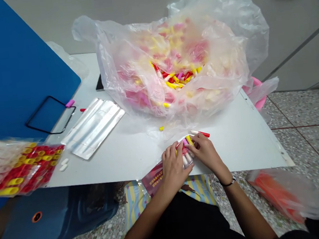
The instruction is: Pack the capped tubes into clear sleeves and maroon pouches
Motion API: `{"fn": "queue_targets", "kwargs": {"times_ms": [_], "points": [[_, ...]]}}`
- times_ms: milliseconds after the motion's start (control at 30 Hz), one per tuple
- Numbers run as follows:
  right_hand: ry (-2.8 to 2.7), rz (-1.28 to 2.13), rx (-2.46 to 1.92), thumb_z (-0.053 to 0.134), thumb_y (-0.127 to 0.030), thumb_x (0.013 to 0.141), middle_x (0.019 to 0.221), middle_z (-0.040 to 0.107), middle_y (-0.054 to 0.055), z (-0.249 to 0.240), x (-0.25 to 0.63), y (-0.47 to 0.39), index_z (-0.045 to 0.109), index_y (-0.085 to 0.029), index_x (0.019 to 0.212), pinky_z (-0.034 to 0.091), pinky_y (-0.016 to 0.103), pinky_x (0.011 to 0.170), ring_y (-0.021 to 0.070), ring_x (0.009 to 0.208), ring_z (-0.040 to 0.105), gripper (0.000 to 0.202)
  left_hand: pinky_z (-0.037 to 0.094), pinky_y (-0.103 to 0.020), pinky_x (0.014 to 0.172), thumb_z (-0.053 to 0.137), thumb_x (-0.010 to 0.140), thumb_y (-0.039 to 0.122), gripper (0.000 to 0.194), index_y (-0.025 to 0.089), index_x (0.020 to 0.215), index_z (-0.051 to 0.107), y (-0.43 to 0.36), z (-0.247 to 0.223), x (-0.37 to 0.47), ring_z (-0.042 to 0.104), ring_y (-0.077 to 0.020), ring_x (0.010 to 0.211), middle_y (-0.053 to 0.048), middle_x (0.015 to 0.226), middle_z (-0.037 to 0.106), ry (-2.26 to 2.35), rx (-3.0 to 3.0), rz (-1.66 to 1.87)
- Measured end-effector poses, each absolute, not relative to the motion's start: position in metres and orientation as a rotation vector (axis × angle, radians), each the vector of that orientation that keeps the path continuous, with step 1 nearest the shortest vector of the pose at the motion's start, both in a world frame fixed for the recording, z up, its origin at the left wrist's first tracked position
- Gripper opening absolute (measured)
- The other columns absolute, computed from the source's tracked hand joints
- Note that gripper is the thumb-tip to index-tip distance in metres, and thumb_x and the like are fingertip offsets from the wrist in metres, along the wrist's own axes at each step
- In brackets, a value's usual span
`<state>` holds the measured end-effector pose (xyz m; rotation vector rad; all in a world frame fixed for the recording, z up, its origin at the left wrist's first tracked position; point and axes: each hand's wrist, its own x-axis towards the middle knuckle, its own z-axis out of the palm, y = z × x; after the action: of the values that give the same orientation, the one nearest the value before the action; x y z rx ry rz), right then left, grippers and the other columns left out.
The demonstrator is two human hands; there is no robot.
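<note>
A small bunch of tubes (187, 152), white with pink, red and yellow ends, is gathered side by side at the table's near edge. It is partly covered. A printed red packet (154, 178) is lying beside it, overhanging the edge.

Left hand (174, 167) and right hand (206, 151) hide most of the small tubes (187, 155) under them, print on the red packet (156, 178) unreadable, filled bag (17, 169) cut off at left edge, blurred.

white table (235, 142) | big clear bag of tubes (176, 61); flat silver pouches (94, 126); filled packet (20, 168)
</note>
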<state>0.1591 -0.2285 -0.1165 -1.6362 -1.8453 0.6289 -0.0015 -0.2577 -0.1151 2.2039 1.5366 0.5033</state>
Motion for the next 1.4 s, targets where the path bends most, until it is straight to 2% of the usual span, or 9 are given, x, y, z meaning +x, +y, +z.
{"fn": "queue_targets", "kwargs": {"times_ms": [167, 300, 400, 500, 600, 767, 900, 1233, 1400], "points": [[-1.723, 0.592, -1.646, 0.052, -0.039, 0.088, 0.081, 0.060, 0.007, -0.125, 0.155, -0.235, 0.066, -0.016, 0.097, 0.047, 0.030, 0.065, 0.0168, 0.068, 0.056, 0.027, 0.033, -0.048, 0.101, 0.067, 0.075, 0.034, 0.077, 0.019, 0.140, 0.031, -0.267, -0.115, 0.011, 0.037, -0.0313, 0.124, -0.014, 0.141, 0.040, 1.666, 2.130, 0.504], [-1.859, 0.448, -1.676, 0.053, -0.040, 0.088, 0.102, 0.061, 0.011, -0.130, 0.153, -0.233, 0.058, -0.019, 0.119, 0.048, 0.034, 0.077, 0.0228, 0.091, 0.059, 0.037, 0.030, -0.052, 0.104, 0.064, 0.079, 0.032, 0.074, 0.019, 0.142, 0.027, -0.277, -0.109, 0.017, 0.031, -0.0327, 0.131, -0.016, 0.145, 0.033, 1.668, 1.999, 0.538], [-2.017, 0.379, -1.675, 0.049, -0.039, 0.091, 0.097, 0.059, 0.010, -0.128, 0.153, -0.229, 0.057, -0.022, 0.123, 0.048, 0.032, 0.072, 0.0228, 0.089, 0.058, 0.037, 0.032, -0.048, 0.107, 0.051, 0.087, 0.026, 0.055, 0.020, 0.139, 0.032, -0.276, -0.101, 0.008, 0.034, -0.0277, 0.131, -0.014, 0.141, 0.037, 1.520, 1.884, 0.587], [-2.077, 0.369, -1.626, 0.046, -0.036, 0.093, 0.092, 0.058, 0.009, -0.127, 0.154, -0.227, 0.059, -0.020, 0.119, 0.046, 0.031, 0.069, 0.0213, 0.085, 0.058, 0.033, 0.039, -0.041, 0.104, 0.039, 0.091, 0.017, 0.038, 0.021, 0.129, 0.043, -0.266, -0.096, -0.006, 0.046, -0.0211, 0.122, -0.010, 0.128, 0.050, 1.378, 1.802, 0.677], [-2.063, 0.390, -1.529, 0.041, -0.029, 0.095, 0.094, 0.058, 0.010, -0.128, 0.153, -0.228, 0.059, -0.018, 0.116, 0.046, 0.032, 0.073, 0.0210, 0.088, 0.056, 0.030, 0.047, -0.036, 0.095, 0.040, 0.089, 0.013, 0.031, 0.019, 0.118, 0.051, -0.252, -0.097, -0.015, 0.057, -0.0183, 0.106, -0.008, 0.113, 0.058, 1.340, 1.737, 0.708], [-1.975, 0.451, -1.368, 0.039, -0.025, 0.095, 0.083, 0.058, 0.008, -0.133, 0.151, -0.227, 0.062, -0.018, 0.091, 0.045, 0.031, 0.073, 0.0182, 0.080, 0.054, 0.024, 0.049, -0.034, 0.087, 0.047, 0.087, 0.013, 0.027, 0.017, 0.113, 0.055, -0.240, -0.101, -0.014, 0.060, -0.0173, 0.091, -0.006, 0.103, 0.061, 1.393, 1.809, 0.692], [-1.975, 0.443, -1.356, 0.046, -0.030, 0.092, 0.074, 0.054, 0.005, -0.137, 0.151, -0.225, 0.053, -0.018, 0.074, 0.041, 0.029, 0.066, 0.0165, 0.073, 0.050, 0.022, 0.048, -0.033, 0.086, 0.045, 0.088, 0.012, 0.030, 0.018, 0.115, 0.056, -0.236, -0.105, -0.012, 0.060, -0.0176, 0.091, -0.005, 0.101, 0.060, 1.413, 1.893, 0.669], [-2.063, 0.569, -1.213, 0.041, -0.026, 0.095, 0.075, 0.049, 0.004, -0.129, 0.152, -0.227, 0.042, -0.019, 0.078, 0.036, 0.029, 0.065, 0.0159, 0.071, 0.044, 0.019, 0.047, -0.029, 0.078, 0.050, 0.087, 0.015, 0.018, 0.020, 0.102, 0.058, -0.221, -0.107, -0.024, 0.058, -0.0152, 0.081, -0.003, 0.096, 0.058, 1.237, 1.899, 0.617], [-2.137, 0.629, -1.165, 0.035, -0.028, 0.097, 0.078, 0.046, 0.004, -0.124, 0.153, -0.224, 0.039, -0.019, 0.079, 0.036, 0.030, 0.066, 0.0167, 0.073, 0.043, 0.020, 0.044, -0.030, 0.080, 0.047, 0.088, 0.013, 0.016, 0.019, 0.097, 0.058, -0.216, -0.104, -0.026, 0.056, -0.0160, 0.086, -0.003, 0.096, 0.056, 1.120, 1.967, 0.632]]}}
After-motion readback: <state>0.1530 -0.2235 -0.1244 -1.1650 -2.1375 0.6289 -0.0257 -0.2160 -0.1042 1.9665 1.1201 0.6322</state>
